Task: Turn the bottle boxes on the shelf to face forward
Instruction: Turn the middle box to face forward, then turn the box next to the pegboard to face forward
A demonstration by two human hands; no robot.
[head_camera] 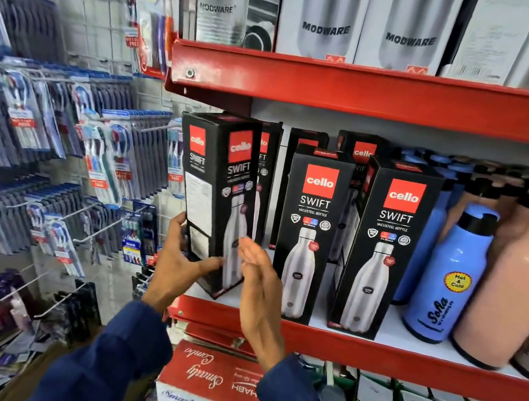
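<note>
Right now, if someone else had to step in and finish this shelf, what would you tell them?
Left hand grips the leftmost Cello box, which stands angled with a corner forward.
Right hand is open beside that box, apparently not gripping.
Done: middle box and right box face forward on the shelf.
Left: square up the angled box; check the boxes behind.

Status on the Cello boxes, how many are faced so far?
Done: two front-row Cello boxes, middle box and right box, face forward. In hand: the leftmost box is angled corner-out, showing side and front; the left hand grips its lower left side, and the right hand is open at its front face. Left: square that box. The rear boxes are mostly hidden, so I cannot tell how they face.
</note>
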